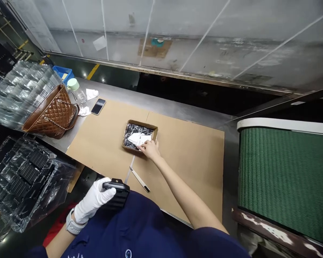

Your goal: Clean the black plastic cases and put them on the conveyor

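My left hand (95, 200), in a white glove with a watch at the wrist, is closed around a black ribbed plastic part (118, 195) held near my body. My bare right hand (150, 148) reaches to the near right corner of a small cardboard box (155, 133). Its fingers are bent together at the edge of a crumpled white cloth (140, 139), possibly a glove. What they pinch, if anything, is too small to make out. Under the cloth the box holds many small black pieces (130, 129). A box cutter (139, 179) and a thin steel ruler (130, 170) lie nearby.
Brown cardboard (188, 161) covers the table. At left are a phone (98, 106), a bottle (76, 90), a brown quilted bag (52, 113) and clear plastic trays (21, 89). Bagged black parts (29, 172) sit lower left. A green conveyor belt (285, 179) stands at right.
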A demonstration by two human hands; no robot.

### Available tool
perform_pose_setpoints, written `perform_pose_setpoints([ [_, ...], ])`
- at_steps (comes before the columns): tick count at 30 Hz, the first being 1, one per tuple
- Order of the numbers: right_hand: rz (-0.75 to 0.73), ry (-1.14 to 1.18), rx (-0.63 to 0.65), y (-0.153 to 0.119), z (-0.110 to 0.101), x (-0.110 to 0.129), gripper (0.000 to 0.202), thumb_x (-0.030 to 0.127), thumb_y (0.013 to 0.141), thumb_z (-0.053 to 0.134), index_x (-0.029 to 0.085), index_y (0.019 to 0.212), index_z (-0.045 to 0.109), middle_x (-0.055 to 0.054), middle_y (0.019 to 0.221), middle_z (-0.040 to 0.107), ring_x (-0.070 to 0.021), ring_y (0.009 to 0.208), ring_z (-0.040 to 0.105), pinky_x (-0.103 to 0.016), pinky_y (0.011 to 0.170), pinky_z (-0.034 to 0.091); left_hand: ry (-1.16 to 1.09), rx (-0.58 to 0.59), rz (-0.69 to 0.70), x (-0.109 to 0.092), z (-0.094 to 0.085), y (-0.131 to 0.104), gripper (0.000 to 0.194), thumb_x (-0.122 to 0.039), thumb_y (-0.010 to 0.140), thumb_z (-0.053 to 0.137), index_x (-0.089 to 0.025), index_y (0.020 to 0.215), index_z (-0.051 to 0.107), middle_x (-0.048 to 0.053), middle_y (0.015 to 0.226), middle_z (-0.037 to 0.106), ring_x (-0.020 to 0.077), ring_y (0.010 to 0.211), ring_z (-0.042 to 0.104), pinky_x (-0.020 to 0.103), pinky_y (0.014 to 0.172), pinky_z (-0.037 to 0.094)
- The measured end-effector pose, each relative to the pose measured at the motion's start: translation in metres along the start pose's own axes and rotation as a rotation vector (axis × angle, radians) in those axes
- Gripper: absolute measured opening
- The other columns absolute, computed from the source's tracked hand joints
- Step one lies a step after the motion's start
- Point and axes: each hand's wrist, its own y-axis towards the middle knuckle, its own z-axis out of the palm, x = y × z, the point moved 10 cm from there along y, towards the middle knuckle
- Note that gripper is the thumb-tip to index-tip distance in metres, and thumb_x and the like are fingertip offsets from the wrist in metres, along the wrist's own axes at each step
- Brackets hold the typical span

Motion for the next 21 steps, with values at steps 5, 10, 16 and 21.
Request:
perform_pose_setpoints([
  [5, -0.087, -0.070, 0.038, 0.017, -0.004, -0.013, 0.040, 0.013, 0.080, 0.048, 0.010, 0.119, 0.054, -0.018, 0.134, 0.046, -0.0286, 0.125, 0.036, -0.048, 0.108, 0.016, 0.014, 0.171, -0.045, -0.006, 0.020, -0.009, 0.037, -0.038, 0.073, 0.069, -0.019, 0.105, 0.068, 0.008, 0.108, 0.070, 0.0225, 0.102, 0.064, 0.032, 0.095, 0.047],
  [10, -0.210, -0.110, 0.085, 0.029, -0.009, 0.004, 0.036, 0.004, 0.068, 0.055, 0.009, 0.103, 0.060, -0.020, 0.122, 0.055, -0.0291, 0.119, 0.044, -0.041, 0.104, 0.027, 0.067, 0.062, 0.008, -0.019, 0.012, -0.003, 0.036, -0.036, 0.075, 0.068, -0.019, 0.106, 0.068, 0.007, 0.107, 0.071, 0.0221, 0.102, 0.064, 0.031, 0.095, 0.047],
  [16, -0.182, -0.096, -0.008, 0.027, -0.066, 0.022, 0.029, 0.017, 0.075, 0.059, 0.014, 0.104, 0.063, -0.024, 0.105, 0.059, -0.0378, 0.105, 0.051, -0.051, 0.089, 0.039, 0.267, -0.202, 0.234, -0.047, -0.014, 0.012, 0.025, -0.039, 0.076, 0.065, -0.018, 0.090, 0.069, 0.006, 0.085, 0.070, 0.0199, 0.077, 0.065, 0.031, 0.079, 0.051],
  [21, -0.319, 0.257, -0.077, -0.029, -0.112, 0.069, 0.043, 0.037, 0.089, 0.043, 0.022, 0.128, 0.051, -0.012, 0.124, 0.056, -0.0267, 0.117, 0.050, -0.043, 0.095, 0.042, 0.323, -0.239, 0.355, -0.064, -0.015, 0.020, 0.024, -0.040, 0.078, 0.062, -0.020, 0.091, 0.068, 0.008, 0.087, 0.070, 0.0222, 0.084, 0.064, 0.033, 0.085, 0.048],
])
